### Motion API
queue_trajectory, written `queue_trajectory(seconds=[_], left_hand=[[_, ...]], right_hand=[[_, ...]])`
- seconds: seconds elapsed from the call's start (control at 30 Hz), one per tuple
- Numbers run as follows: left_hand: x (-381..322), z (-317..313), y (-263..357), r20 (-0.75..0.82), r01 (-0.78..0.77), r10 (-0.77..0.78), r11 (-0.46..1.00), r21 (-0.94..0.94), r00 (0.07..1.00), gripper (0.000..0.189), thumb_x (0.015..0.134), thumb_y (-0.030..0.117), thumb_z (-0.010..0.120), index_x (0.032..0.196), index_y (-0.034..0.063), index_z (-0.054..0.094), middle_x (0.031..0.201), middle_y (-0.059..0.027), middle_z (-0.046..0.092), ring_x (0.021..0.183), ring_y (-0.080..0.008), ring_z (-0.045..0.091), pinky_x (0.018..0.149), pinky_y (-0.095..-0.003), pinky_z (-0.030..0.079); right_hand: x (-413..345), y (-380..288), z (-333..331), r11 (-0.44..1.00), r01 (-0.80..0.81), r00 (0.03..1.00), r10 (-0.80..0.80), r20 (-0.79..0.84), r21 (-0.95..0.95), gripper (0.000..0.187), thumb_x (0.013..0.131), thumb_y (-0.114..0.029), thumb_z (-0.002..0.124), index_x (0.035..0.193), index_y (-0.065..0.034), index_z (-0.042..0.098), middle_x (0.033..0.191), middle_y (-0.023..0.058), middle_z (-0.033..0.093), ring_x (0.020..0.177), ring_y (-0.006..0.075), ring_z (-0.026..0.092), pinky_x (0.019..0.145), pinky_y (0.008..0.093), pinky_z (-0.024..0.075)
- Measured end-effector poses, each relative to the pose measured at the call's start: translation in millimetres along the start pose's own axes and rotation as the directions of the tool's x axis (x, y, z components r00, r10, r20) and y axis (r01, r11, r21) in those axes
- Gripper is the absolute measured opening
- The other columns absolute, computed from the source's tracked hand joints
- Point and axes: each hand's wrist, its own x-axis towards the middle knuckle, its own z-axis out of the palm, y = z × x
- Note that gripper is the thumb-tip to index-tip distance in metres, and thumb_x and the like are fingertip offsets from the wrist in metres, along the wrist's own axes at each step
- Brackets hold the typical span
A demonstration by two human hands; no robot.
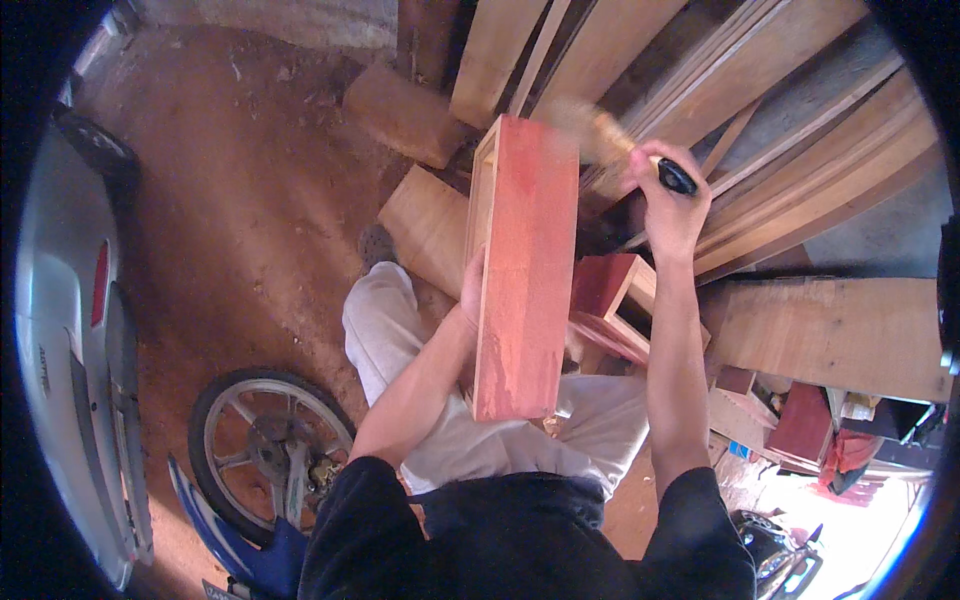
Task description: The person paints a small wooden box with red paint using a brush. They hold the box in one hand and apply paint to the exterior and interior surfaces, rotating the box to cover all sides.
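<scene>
A long wooden box (pixel 529 262) stands lengthwise before me, its upturned side coated in uneven red stain with a wet-looking sheen. My left hand (pixel 472 289) grips its left side near the middle; most of the fingers are hidden by the box. In my right hand (pixel 671 202) is a brush (pixel 616 133) with a pale wooden handle and a black end. Its bristle end is blurred by motion and sits at the box's far right corner; whether it touches the wood I cannot tell.
A second red-stained box (pixel 611 289) lies right of my knees. Wooden boards (pixel 735 90) lean at the far right. A bare plywood piece (pixel 427 221) rests on the dirt floor (pixel 247 202). Left are a motorcycle wheel (pixel 270 450) and a silver car (pixel 64 360).
</scene>
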Motion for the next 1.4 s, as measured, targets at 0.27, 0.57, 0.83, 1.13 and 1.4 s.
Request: queue_trajectory(seconds=[0.27, 0.57, 0.83, 1.13, 1.4], left_hand=[[7, 6, -6, -0.038, -0.055, 0.059, 0.995, 0.087, 0.998, 0.054, 0.095, 0.042, 0.036, 0.131, 0.0033, 0.046, 0.125, -0.0134, 0.056, 0.110, -0.0305, 0.056, 0.096, -0.0438, 0.045], [1, 3, -4, -0.083, -0.015, 0.024, 0.994, 0.104, 0.996, 0.054, 0.096, 0.042, 0.034, 0.129, 0.0024, 0.048, 0.124, -0.0140, 0.056, 0.108, -0.0301, 0.057, 0.097, -0.0435, 0.044], [6, 34, -16, -0.477, 0.010, 0.200, 0.916, 0.402, 0.856, 0.058, 0.095, 0.045, 0.029, 0.128, 0.0026, 0.049, 0.122, -0.0151, 0.057, 0.107, -0.0291, 0.057, 0.096, -0.0419, 0.045], [4, 1, -12, -0.335, -0.034, 0.174, 0.922, 0.385, 0.926, 0.058, 0.096, 0.046, 0.029, 0.129, 0.0034, 0.049, 0.123, -0.0127, 0.057, 0.109, -0.0276, 0.056, 0.097, -0.0415, 0.044], [8, -14, -6, 0.137, -0.009, 0.002, 0.998, 0.057, 0.991, 0.057, 0.096, 0.045, 0.029, 0.130, 0.0035, 0.048, 0.124, -0.0130, 0.057, 0.109, -0.0270, 0.056, 0.097, -0.0414, 0.044]], right_hand=[[-29, -5, -10, 0.789, -0.463, 0.848, 0.261, 0.462, 0.403, 0.013, 0.078, -0.002, 0.071, 0.090, 0.0011, 0.066, 0.081, 0.0070, 0.064, 0.065, 0.0144, 0.061, 0.061, 0.0270, 0.0501], [-23, 37, -6, 0.892, -0.448, 0.834, 0.441, -0.333, 0.060, 0.014, 0.081, -0.011, 0.070, 0.089, -0.0014, 0.065, 0.084, 0.0103, 0.062, 0.078, 0.0236, 0.058, 0.074, 0.0339, 0.0459], [-21, 58, -4, 0.808, -0.336, 0.892, 0.438, 0.111, -0.484, 0.032, 0.088, -0.030, 0.060, 0.087, 0.0017, 0.064, 0.082, 0.0116, 0.065, 0.081, 0.0250, 0.060, 0.080, 0.0346, 0.0426], [-9, 80, 11, 0.605, -0.778, 0.599, 0.631, 0.493, 0.169, 0.022, 0.089, -0.027, 0.060, 0.097, -0.0065, 0.064, 0.092, 0.0018, 0.064, 0.088, 0.0139, 0.056, 0.083, 0.0326, 0.0393], [-9, 82, 20, 0.520, -0.796, 0.600, 0.611, 0.517, 0.310, 0.010, 0.088, -0.020, 0.061, 0.093, -0.0109, 0.061, 0.092, -0.0009, 0.060, 0.091, 0.0141, 0.054, 0.086, 0.0319, 0.0376]])
